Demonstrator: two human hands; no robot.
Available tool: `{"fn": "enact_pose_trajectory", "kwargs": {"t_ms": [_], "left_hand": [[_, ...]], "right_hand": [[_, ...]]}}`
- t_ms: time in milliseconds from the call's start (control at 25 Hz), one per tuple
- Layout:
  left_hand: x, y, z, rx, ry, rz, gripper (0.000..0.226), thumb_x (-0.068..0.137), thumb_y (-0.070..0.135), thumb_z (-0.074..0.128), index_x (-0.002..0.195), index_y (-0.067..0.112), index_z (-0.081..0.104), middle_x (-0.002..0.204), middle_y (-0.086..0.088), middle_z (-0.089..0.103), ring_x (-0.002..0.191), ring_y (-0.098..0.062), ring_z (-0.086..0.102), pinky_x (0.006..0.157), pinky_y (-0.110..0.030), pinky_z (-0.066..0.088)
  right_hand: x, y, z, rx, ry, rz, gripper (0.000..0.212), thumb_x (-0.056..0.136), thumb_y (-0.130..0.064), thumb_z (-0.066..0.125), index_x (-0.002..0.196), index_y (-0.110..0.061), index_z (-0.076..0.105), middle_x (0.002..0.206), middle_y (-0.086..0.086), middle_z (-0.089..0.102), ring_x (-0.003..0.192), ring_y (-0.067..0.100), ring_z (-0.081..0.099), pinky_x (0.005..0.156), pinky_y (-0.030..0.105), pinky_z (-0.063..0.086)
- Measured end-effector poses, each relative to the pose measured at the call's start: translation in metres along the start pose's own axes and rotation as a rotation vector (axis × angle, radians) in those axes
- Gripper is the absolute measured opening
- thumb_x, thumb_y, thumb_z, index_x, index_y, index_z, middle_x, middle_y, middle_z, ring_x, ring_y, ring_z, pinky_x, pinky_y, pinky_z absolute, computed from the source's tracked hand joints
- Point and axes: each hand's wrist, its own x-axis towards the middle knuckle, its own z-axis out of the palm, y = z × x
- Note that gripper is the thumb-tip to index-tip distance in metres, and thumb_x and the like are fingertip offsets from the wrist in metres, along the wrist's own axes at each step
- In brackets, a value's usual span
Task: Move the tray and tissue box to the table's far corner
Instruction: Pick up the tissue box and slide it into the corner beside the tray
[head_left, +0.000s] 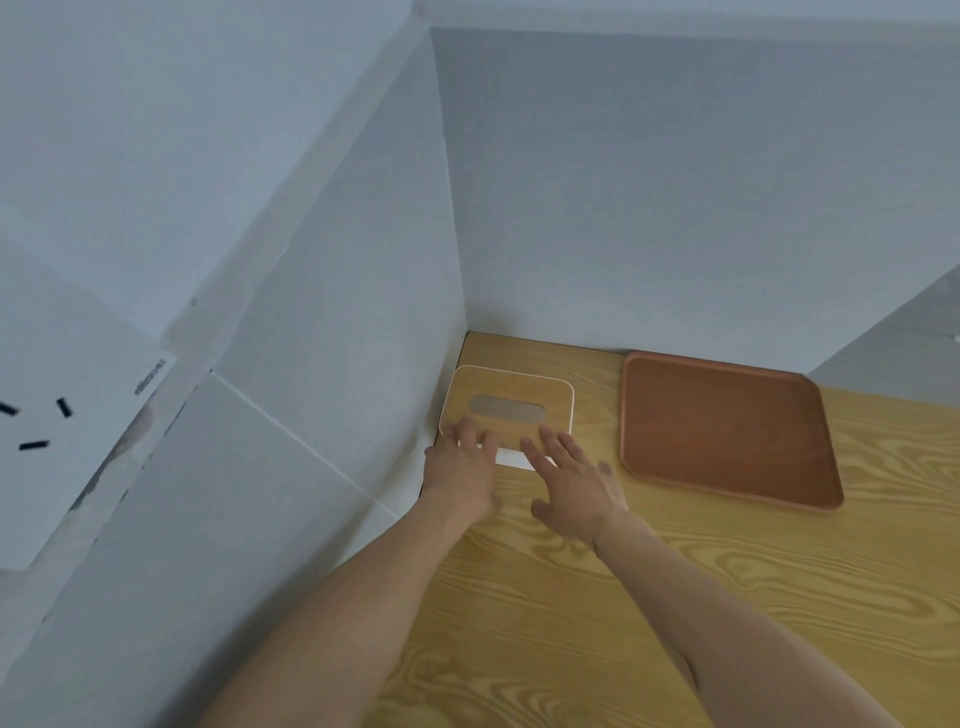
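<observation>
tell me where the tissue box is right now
The tissue box sits in the table's far left corner against the walls, left of the brown tray, both hands at its near edge.

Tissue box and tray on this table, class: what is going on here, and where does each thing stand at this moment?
A person has both hands on the near edge of the tissue box, the left hand and right hand with fingers spread flat on its wooden lid. The box sits in the table's far corner, close to both walls. The brown tray lies empty to its right, against the back wall, apart from the box and untouched.
</observation>
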Motion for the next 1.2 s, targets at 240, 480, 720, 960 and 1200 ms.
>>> {"fn": "enact_pose_trajectory", "kwargs": {"t_ms": [240,480,720,960,1200], "left_hand": [[0.034,-0.007,-0.026,-0.002,-0.067,0.008,0.085,0.079,0.045,0.072,0.144,0.015,0.027,0.153,-0.019,0.021,0.143,-0.038,0.024,0.09,-0.042,0.046],[0.058,-0.008,-0.039,0.0,-0.047,-0.006,0.082,0.079,0.039,0.071,0.144,0.013,0.027,0.153,-0.021,0.019,0.143,-0.04,0.023,0.087,-0.042,0.048],[0.086,-0.008,-0.048,0.027,-0.038,-0.023,0.089,0.077,0.044,0.072,0.146,0.015,0.023,0.155,-0.02,0.017,0.145,-0.039,0.019,0.087,-0.042,0.049],[0.108,-0.012,-0.053,0.039,-0.037,-0.03,0.092,0.076,0.05,0.07,0.146,0.016,0.02,0.156,-0.017,0.013,0.147,-0.036,0.011,0.083,-0.042,0.05],[0.105,-0.015,-0.053,0.018,-0.08,-0.044,0.096,0.079,0.044,0.068,0.151,0.02,0.009,0.163,-0.012,-0.003,0.151,-0.033,-0.001,0.091,-0.046,0.047]], "right_hand": [[0.031,0.005,-0.022,0.009,-0.018,0.012,0.083,0.094,-0.045,0.052,0.157,-0.039,-0.002,0.168,-0.009,-0.013,0.154,0.014,-0.007,0.112,0.054,0.031],[0.06,0.016,-0.04,0.011,-0.009,-0.006,0.082,0.093,-0.042,0.052,0.157,-0.04,0.0,0.168,-0.011,-0.011,0.154,0.013,-0.006,0.11,0.054,0.035],[0.085,0.026,-0.05,0.023,0.006,0.001,0.083,0.094,-0.04,0.052,0.156,-0.041,-0.003,0.167,-0.012,-0.014,0.153,0.012,-0.009,0.106,0.05,0.041],[0.104,0.035,-0.06,0.098,0.018,-0.003,0.081,0.096,-0.034,0.051,0.156,-0.043,-0.002,0.167,-0.014,-0.014,0.152,0.011,-0.012,0.107,0.046,0.044],[0.104,0.035,-0.063,0.093,-0.024,0.002,0.086,0.094,-0.037,0.053,0.155,-0.044,-0.006,0.166,-0.015,-0.017,0.152,0.011,-0.015,0.11,0.05,0.041]]}}
